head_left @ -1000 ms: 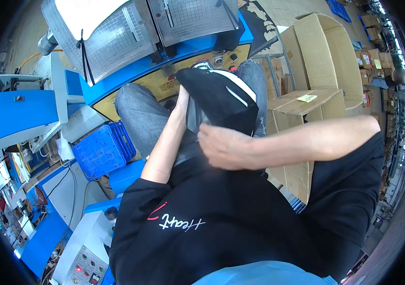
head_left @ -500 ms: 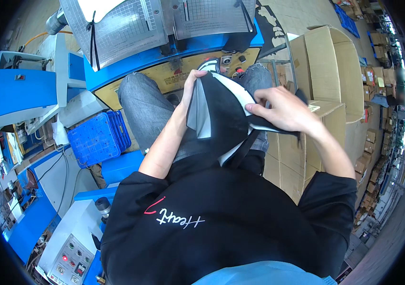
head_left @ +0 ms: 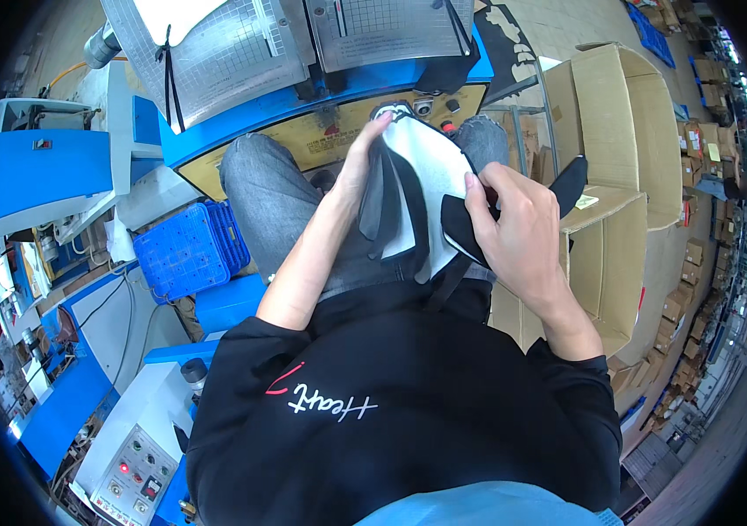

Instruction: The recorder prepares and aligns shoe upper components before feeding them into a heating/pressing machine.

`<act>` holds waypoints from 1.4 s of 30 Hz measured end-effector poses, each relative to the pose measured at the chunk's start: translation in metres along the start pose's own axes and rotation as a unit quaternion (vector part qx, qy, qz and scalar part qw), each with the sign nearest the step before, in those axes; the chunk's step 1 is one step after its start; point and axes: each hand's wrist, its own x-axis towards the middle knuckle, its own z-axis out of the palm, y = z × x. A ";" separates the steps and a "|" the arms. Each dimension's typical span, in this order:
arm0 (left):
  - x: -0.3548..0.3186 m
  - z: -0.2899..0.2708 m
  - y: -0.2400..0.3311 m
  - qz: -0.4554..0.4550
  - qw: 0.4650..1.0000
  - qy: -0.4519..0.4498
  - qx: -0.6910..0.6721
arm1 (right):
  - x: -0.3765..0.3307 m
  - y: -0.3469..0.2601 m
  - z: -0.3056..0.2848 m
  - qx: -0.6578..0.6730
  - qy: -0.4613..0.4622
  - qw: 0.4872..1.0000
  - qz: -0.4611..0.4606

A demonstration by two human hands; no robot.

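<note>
Over my lap, a bundle of black fabric pieces with white backing (head_left: 430, 171) hangs between my hands, its white side largely facing up. My left hand (head_left: 363, 158) is closed on its upper left end, the thumb lying along the edge. Closed too, my right hand (head_left: 514, 223) pinches a small black flap (head_left: 458, 226) at the right side between thumb and fingers. A dark pointed end (head_left: 570, 182) sticks out beyond the right hand. Black strips and layered edges dangle below, toward my shirt. How the pieces join under my fingers is hidden.
Ahead stands a blue machine with metal grid plates (head_left: 382, 35) and a yellow front panel (head_left: 330, 131). Open cardboard boxes (head_left: 606, 131) stand at the right. Stacked blue crates (head_left: 185, 254) sit left of my leg, above a grey control box (head_left: 132, 478).
The fabric has been turned over, so its white side now shows where black did. My right hand has moved nearer my body and holds a folded black flap; my left stays at the upper end.
</note>
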 end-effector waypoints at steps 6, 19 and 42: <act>0.000 0.000 -0.004 -0.010 0.999 0.016 0.040 | -0.004 0.009 0.023 -0.231 0.050 0.970 -0.064; -0.001 -0.002 -0.002 -0.069 0.993 0.081 0.045 | 0.001 0.009 0.003 -0.520 -0.077 0.814 -0.246; -0.013 0.004 -0.001 -0.045 0.988 0.134 0.065 | -0.011 -0.047 0.062 -0.340 -0.429 0.695 -0.466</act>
